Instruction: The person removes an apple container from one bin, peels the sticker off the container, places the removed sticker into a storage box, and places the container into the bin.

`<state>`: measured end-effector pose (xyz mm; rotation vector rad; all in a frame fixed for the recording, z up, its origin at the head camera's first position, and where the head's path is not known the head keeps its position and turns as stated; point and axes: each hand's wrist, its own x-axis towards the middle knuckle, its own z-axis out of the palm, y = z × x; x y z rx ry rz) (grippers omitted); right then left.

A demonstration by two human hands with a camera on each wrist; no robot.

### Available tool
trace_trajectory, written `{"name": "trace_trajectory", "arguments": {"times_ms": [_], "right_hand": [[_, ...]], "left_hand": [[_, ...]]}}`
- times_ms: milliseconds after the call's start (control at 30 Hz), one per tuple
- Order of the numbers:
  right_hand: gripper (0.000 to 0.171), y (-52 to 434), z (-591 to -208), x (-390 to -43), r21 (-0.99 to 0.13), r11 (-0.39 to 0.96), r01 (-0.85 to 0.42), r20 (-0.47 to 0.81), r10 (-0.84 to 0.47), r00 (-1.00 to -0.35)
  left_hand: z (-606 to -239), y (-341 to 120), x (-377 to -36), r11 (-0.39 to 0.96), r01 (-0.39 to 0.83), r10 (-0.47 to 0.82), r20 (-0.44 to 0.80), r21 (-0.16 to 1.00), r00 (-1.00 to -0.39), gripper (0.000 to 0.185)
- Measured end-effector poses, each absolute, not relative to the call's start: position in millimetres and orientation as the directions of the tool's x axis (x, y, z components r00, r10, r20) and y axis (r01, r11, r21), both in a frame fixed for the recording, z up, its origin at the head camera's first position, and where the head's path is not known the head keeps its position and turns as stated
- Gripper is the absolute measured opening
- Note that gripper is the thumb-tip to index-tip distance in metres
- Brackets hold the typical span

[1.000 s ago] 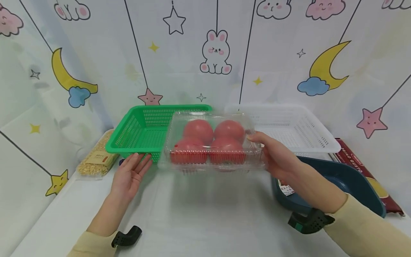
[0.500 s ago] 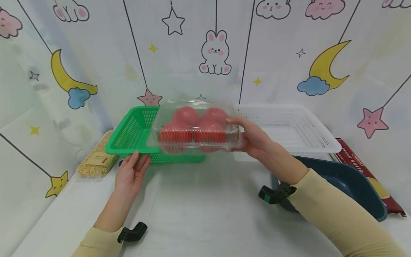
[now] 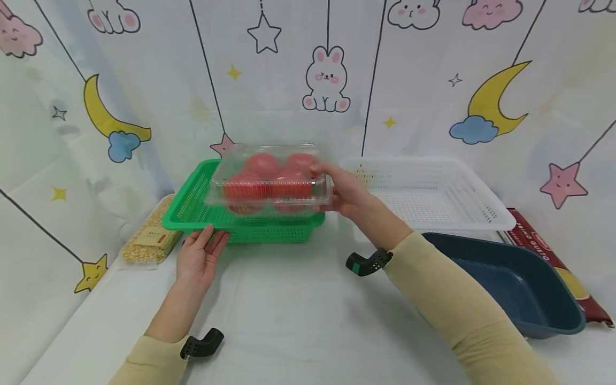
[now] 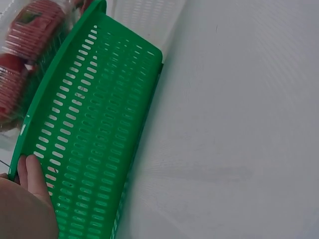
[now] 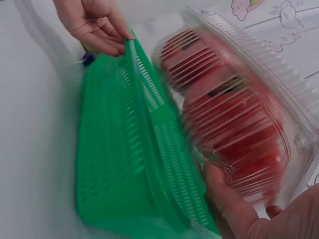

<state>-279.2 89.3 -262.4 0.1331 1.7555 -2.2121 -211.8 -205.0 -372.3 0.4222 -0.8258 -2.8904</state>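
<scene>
Tomato box: a clear clamshell (image 3: pixel 271 179) with four red tomatoes is held in the air above the green basket (image 3: pixel 202 211), not yet set inside.
Right hand: the box's right end is gripped by the right hand (image 3: pixel 347 193), thumb on top and fingers curled underneath.
Left hand: the left hand (image 3: pixel 199 258) is laid flat, fingers straight and nearly together, fingertips touching the basket's near left corner.
Progress: judged as mostly carried over; lowering and release are left.
Change: a second ago the box was held nearer the person and further right, in front of the basket; it has since been moved back and left over the basket, while the left hand has stayed put.
Nearby: a white basket (image 3: pixel 474 216) and a blue tub (image 3: pixel 544 315) are on the right.
</scene>
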Motion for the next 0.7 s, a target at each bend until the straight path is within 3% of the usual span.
{"name": "trace_trajectory", "arguments": {"times_ms": [700], "right_hand": [[0.050, 31, -284, -330, -0.935, -0.122, 0.334, -0.317, -0.138, -0.938]], "left_hand": [[-372, -205, -212, -0.810, 0.032, -0.208, -0.236, 0.585, -0.949, 0.019]]}}
